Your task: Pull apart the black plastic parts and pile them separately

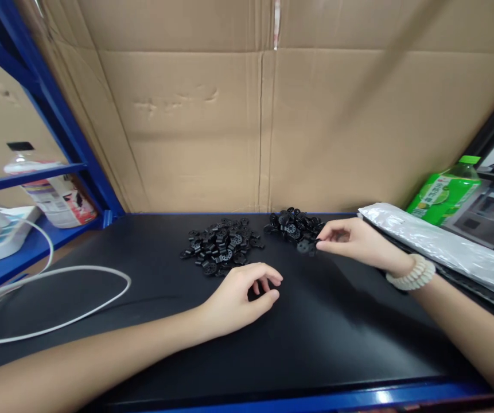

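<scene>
Two heaps of small black round plastic parts lie on the black table top: a wider left pile and a smaller right pile. My right hand, with a white bead bracelet on the wrist, pinches one black part at the near edge of the right pile. My left hand rests on the table just in front of the left pile, fingers curled inward; something dark sits under the fingertips, too hidden to name.
A cardboard wall closes the back. A white cable loops at left, beside a blue shelf frame with a bottle. A silvery plastic bag and a green bottle lie at right.
</scene>
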Available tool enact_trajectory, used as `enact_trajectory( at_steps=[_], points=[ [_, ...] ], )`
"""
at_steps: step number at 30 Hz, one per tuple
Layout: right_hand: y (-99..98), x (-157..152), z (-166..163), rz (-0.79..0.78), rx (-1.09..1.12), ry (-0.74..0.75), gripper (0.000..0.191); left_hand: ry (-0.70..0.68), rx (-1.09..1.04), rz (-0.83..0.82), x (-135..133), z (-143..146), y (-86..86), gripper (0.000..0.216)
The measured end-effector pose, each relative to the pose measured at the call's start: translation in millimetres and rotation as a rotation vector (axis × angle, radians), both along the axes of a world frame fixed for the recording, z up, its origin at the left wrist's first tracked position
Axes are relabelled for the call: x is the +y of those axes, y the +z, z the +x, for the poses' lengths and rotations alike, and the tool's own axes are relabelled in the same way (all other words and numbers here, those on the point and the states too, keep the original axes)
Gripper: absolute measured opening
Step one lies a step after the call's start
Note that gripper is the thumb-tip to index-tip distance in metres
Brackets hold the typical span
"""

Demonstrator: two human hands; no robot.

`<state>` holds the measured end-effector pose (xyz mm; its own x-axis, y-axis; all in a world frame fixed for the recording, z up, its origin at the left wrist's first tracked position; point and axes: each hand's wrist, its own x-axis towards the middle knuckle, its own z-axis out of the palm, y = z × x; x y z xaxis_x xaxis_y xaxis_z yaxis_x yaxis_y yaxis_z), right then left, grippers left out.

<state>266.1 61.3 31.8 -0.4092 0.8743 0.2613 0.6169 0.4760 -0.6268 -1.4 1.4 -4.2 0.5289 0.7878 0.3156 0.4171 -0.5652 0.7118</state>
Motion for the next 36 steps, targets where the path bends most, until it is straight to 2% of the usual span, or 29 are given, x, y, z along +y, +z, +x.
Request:
enact_trajectory(
  at_steps=[2,4,7,10,14,16,18,20,23,28,32,36],
  points=[
    [-9.7,-7.2,-18.4,-0.037,0.066,0.053,0.023,-0.002,-0.032,-0.044,0.8,0.1,-1.0,0.021],
    [-18.3,-10.6,-30.0,0.018,0.033,0.023,0.02,-0.005,-0.046,-0.078,1.9,0.0,-2.1,0.023],
    [-23.8,-7.1,-30.4,0.075,-0.026,-0.053,0.018,-0.004,-0.039,-0.098,3.3,-0.3,-3.1,0.021],
    [-21.5,0.4,-19.3,-0.044,0.043,-0.045,0.02,-0.016,-0.018,-0.091,4.3,-0.8,-3.5,0.019],
    [-18.1,-3.9,-19.6,-0.262,0.305,-0.07,0.026,-0.008,-0.038,-0.134,4.2,-0.1,-3.8,0.019],
    [-19.6,-15.2,-31.9,-0.351,0.465,-0.036,0.027,0.022,-0.105,-0.203,2.6,1.7,-3.7,0.032],
    [-23.5,-29.4,-48.0,-0.338,0.57,-0.004,0.025,0.032,-0.19,-0.29,0.0,4.1,-3.6,0.049],
    [-28.7,-41.6,-62.3,-0.29,0.559,0.089,0.02,0.012,-0.276,-0.377,-2.4,6.1,-4.2,0.053],
    [-37.0,-49.7,-72.8,-0.266,0.537,0.178,0.015,0.004,-0.418,-0.468,-3.5,7.2,-6.7,0.04],
    [-44.8,-46.6,-71.7,-0.281,0.49,0.164,0.017,0.051,-0.632,-0.551,0.7,5.3,-10.7,0.041],
    [-44.0,-47.9,-72.9,-0.323,0.422,0.188,0.021,0.076,-0.671,-0.64,1.4,4.2,-8.9,0.032],
    [-43.0,-51.3,-73.7,-0.327,0.359,0.214,0.025,0.104,-0.661,-0.638,0.6,4.6,-6.5,0.02]
  ],
)
